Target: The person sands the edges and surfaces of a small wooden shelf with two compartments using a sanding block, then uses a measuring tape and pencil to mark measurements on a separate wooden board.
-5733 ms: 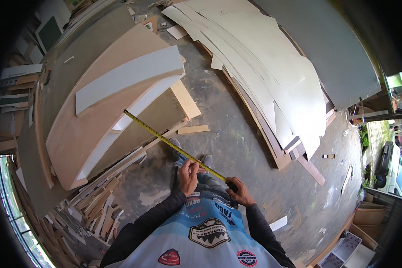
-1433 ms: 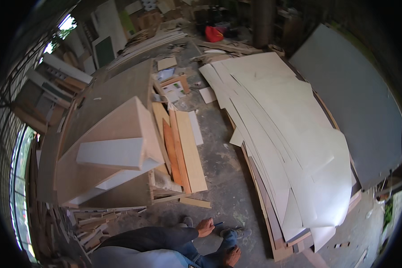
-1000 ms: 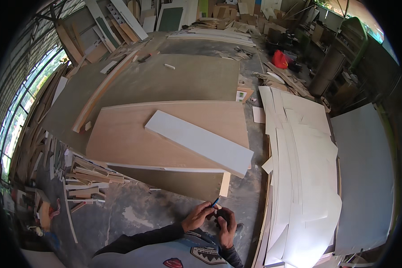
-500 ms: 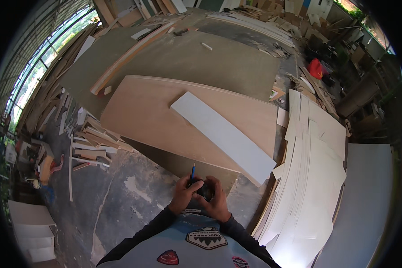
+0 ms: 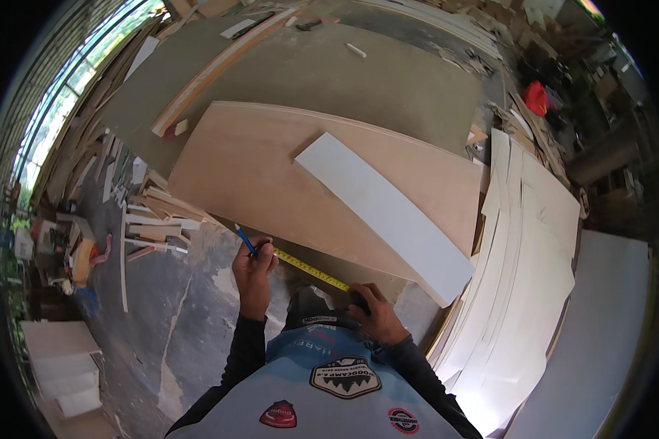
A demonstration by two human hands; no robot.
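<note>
A yellow tape measure blade (image 5: 311,271) is stretched between my two hands, in front of the near edge of a wide brown wooden panel (image 5: 234,175). My left hand (image 5: 254,274) pinches the blade's free end and also keeps hold of a blue pencil (image 5: 244,238), its tip slanting up and left. Closed around the dark tape measure case (image 5: 359,299) is my right hand (image 5: 379,316). A long white board (image 5: 388,219) lies at a slant across the panel, its near end reaching over the panel's right corner.
Under the panel spreads a large grey-green sheet (image 5: 344,80). A long wooden strip (image 5: 220,69) lies at its far left. Offcuts (image 5: 157,219) are heaped on the floor at left. Stacked pale sheets (image 5: 512,271) and a grey panel (image 5: 600,314) stand to the right.
My hands have moved apart, the left one going left and up with the pencil, the right one slightly right. The tape blade is now pulled out between them.
</note>
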